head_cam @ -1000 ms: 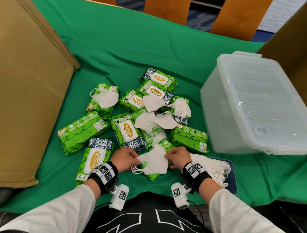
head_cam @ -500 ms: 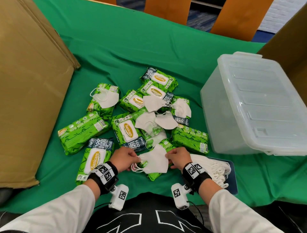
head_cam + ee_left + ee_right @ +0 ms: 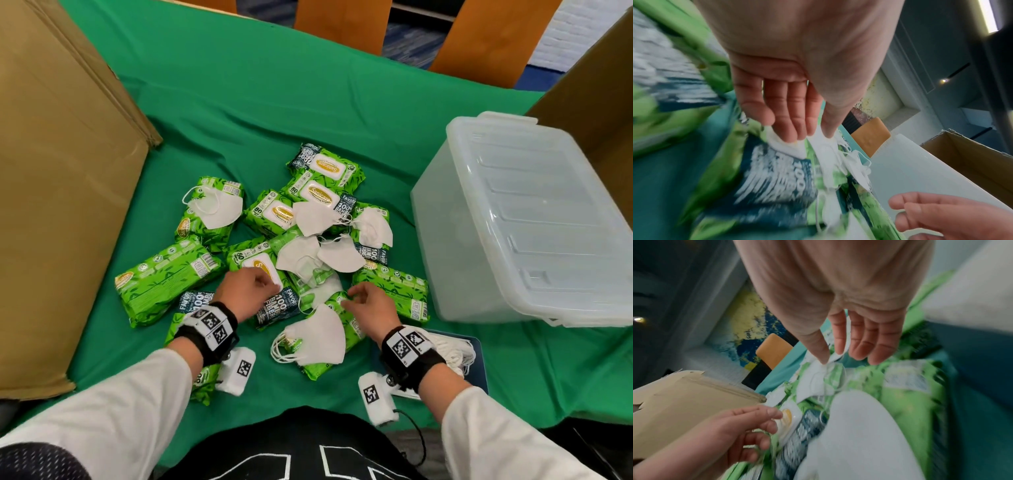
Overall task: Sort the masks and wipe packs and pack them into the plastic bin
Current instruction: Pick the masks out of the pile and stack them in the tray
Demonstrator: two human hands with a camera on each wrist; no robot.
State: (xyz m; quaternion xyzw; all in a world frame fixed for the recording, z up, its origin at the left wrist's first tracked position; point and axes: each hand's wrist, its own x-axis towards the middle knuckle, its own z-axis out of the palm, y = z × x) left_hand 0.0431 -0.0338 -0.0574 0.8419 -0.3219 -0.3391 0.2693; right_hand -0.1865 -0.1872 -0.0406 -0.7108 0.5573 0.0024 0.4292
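Observation:
Several green wipe packs (image 3: 164, 278) and loose white masks (image 3: 298, 255) lie heaped on the green cloth. A small stack of folded masks (image 3: 317, 339) rests on a pack at the near edge, between my wrists. My left hand (image 3: 253, 287) hovers over a wipe pack's white label, fingers relaxed and empty (image 3: 795, 123). My right hand (image 3: 363, 298) hangs just past the stack, fingers loosely spread near a mask (image 3: 818, 378) and holding nothing. The clear plastic bin (image 3: 445, 246) stands to the right with its lid on.
A large cardboard box (image 3: 51, 171) walls the left side and another (image 3: 599, 85) stands behind the bin. More stacked masks (image 3: 455, 349) lie on a blue board by my right wrist. Orange chair backs (image 3: 486, 37) line the far edge.
Both hands have let go of the folded mask stack and moved forward into the pile. The stack now lies alone on the near pack.

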